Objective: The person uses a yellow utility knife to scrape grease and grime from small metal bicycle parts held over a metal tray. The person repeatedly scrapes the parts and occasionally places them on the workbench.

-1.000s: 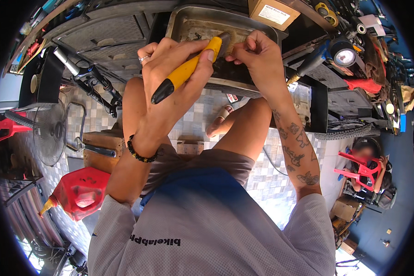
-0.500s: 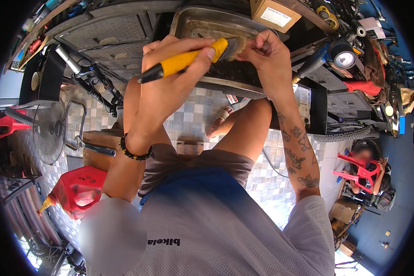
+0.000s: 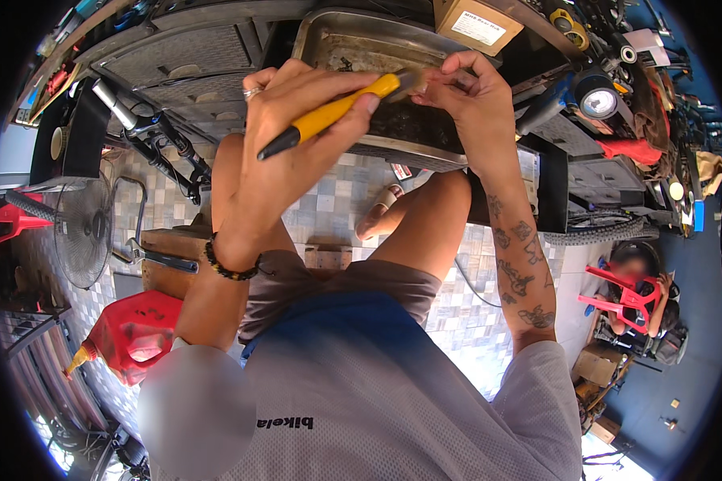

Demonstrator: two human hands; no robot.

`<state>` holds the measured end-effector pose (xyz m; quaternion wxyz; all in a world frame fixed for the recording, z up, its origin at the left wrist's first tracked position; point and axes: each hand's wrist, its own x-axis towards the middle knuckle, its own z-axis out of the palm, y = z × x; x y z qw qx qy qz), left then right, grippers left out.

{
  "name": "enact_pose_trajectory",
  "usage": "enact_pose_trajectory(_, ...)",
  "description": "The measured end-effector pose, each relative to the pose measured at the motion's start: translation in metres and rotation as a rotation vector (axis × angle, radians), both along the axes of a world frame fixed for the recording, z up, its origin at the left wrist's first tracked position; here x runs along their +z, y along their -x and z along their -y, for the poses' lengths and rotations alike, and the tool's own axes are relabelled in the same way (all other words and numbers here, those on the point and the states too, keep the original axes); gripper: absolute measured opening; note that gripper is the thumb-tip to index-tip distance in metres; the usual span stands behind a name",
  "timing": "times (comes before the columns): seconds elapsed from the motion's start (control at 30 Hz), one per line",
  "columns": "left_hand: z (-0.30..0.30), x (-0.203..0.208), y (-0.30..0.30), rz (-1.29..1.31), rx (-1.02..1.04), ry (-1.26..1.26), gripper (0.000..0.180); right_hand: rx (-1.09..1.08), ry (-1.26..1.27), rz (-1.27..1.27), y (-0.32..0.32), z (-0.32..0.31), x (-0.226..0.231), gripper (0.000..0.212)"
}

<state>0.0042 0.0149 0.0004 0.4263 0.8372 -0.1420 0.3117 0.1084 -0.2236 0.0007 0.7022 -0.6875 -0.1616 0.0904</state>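
Note:
My left hand (image 3: 305, 132) is closed around a yellow-handled paintbrush (image 3: 333, 115) with a black handle end. The brush's bristles point right and meet the fingertips of my right hand (image 3: 481, 108). That hand is closed in a pinch; whatever lies between its fingers is too small and hidden to name. Both hands are above a shallow metal tray (image 3: 377, 48), its bottom stained with dark grime and fluid.
Behind the tray sits a cardboard box (image 3: 473, 28). A bicycle fork (image 3: 156, 140), a fan (image 3: 86, 228), an adjustable wrench (image 3: 164, 256) and a red jug (image 3: 140, 329) are at left. A round lamp (image 3: 598, 100) stands right; farther off, a person is beside a red chair (image 3: 634, 297).
The paintbrush has tilted and shifted a little right, bringing its bristles closer to my right fingertips. My right hand stays in nearly the same place.

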Motion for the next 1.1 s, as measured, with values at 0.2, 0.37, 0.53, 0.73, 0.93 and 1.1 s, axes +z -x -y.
enact_pose_trajectory(0.2,-0.010,0.000,0.000,-0.005,0.039,-0.244,0.027,0.013,-0.021,-0.059,-0.001,0.008,0.003,0.024)
enact_pose_trajectory(0.37,-0.007,-0.006,-0.004,0.023,0.048,-0.164,0.026,0.023,-0.056,-0.082,-0.004,0.010,0.002,0.029)
enact_pose_trajectory(0.53,-0.003,-0.013,-0.008,-0.039,0.097,-0.046,0.021,0.034,-0.102,-0.089,-0.005,0.011,0.000,0.030)
enact_pose_trajectory(0.73,-0.002,-0.015,-0.007,-0.042,0.120,-0.072,0.023,0.042,0.018,0.012,-0.001,0.006,-0.001,0.029)
enact_pose_trajectory(0.93,0.000,-0.016,-0.007,-0.014,0.153,-0.001,0.017,0.041,0.114,-0.007,0.002,0.007,0.004,0.024)
enact_pose_trajectory(1.1,0.015,-0.012,-0.008,0.031,0.193,0.071,0.014,0.012,0.264,0.032,0.003,0.004,0.002,0.021)
